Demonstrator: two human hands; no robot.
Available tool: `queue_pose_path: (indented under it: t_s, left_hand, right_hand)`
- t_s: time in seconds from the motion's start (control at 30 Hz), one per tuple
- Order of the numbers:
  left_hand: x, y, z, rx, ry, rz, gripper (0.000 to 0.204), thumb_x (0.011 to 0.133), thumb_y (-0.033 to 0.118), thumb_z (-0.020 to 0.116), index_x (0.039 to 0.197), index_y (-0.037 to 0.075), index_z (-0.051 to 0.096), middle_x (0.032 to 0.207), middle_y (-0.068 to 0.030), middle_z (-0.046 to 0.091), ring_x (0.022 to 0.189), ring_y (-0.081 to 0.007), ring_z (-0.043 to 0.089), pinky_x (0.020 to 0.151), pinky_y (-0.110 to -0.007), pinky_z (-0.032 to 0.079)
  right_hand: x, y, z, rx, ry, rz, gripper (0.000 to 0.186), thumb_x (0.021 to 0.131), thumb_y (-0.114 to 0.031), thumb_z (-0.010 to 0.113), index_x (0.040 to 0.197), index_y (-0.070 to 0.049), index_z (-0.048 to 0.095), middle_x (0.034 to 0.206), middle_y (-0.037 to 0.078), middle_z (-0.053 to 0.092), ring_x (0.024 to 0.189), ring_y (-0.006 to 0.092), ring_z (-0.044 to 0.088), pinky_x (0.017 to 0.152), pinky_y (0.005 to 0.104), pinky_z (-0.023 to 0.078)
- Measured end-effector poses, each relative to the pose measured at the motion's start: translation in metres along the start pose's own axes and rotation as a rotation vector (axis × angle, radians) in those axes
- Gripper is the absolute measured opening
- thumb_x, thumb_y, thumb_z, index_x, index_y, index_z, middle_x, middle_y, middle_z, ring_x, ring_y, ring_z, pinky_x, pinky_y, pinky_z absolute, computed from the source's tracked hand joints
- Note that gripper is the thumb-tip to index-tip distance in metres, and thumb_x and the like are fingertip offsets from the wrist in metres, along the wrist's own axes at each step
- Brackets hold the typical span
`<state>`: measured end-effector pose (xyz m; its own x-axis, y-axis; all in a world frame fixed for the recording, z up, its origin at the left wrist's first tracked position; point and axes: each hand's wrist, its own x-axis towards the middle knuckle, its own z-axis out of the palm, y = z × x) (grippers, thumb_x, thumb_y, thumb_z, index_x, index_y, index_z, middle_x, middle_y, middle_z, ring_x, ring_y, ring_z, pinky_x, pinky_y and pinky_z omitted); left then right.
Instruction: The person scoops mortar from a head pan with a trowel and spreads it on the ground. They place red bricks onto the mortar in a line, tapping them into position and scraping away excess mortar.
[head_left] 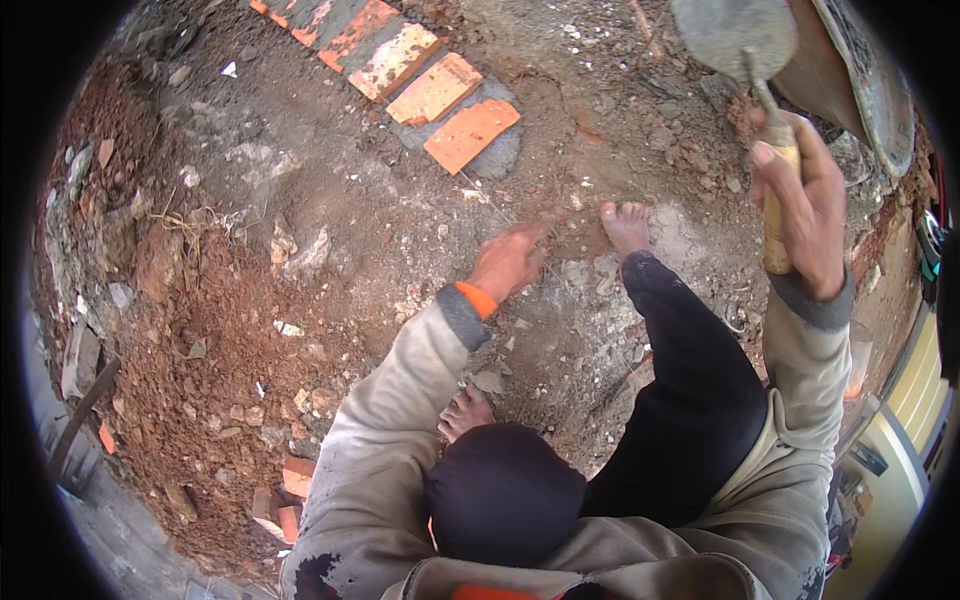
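Observation:
My right hand [815, 200] is wrapped round the wooden handle of a trowel [735, 35] at the upper right. The trowel's grey, rounded blade is raised toward the top edge, close to the rim of a metal container. My left hand [508, 262] hovers over the dirt near the middle, its fingers smeared by motion, so I cannot tell whether they hold anything. Above it, a row of orange bricks [472, 135] sits in grey mortar [497, 155], running up to the left. The nearest brick lies apart from my left hand.
A mortar-crusted metal container [870, 80] stands at the upper right. Loose bricks [298, 476] lie at the lower left, and a curved dark bar [85, 415] leans at the far left. Rubble and reddish soil [230, 350] cover the ground. My bare feet [628, 228] rest on it.

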<state>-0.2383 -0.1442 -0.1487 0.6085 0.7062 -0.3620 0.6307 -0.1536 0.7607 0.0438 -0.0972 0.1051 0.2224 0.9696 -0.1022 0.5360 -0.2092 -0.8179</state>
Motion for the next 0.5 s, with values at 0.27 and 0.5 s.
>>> queue_pose_path:
  t_s: [0.27,0.5]
  left_hand:
    - [-0.031,0.069,-0.086,-0.087,-0.094,-0.272,0.036,0.086,0.014,0.064,0.121,0.002,0.063,0.113,-0.0207,0.067,0.097,-0.0313,0.068,0.088,-0.04,0.052]
    - [0.068,0.253,-0.136,-0.689,0.202,-0.102,0.044,0.097,0.027,0.059,0.129,-0.003,0.057,0.121,-0.0144,0.065,0.107,-0.0214,0.064,0.089,-0.032,0.052]
  right_hand:
    - [-0.018,-0.064,-0.19,-0.467,0.262,0.086,0.037,0.094,-0.024,0.062,0.123,0.0,0.059,0.082,0.006,0.062,0.07,0.0142,0.057,0.064,0.0273,0.045]
    - [0.058,-0.061,-0.307,-1.111,-0.026,0.315,0.039,0.098,-0.032,0.053,0.122,-0.003,0.058,0.092,0.019,0.07,0.078,0.0324,0.07,0.075,0.0437,0.055]
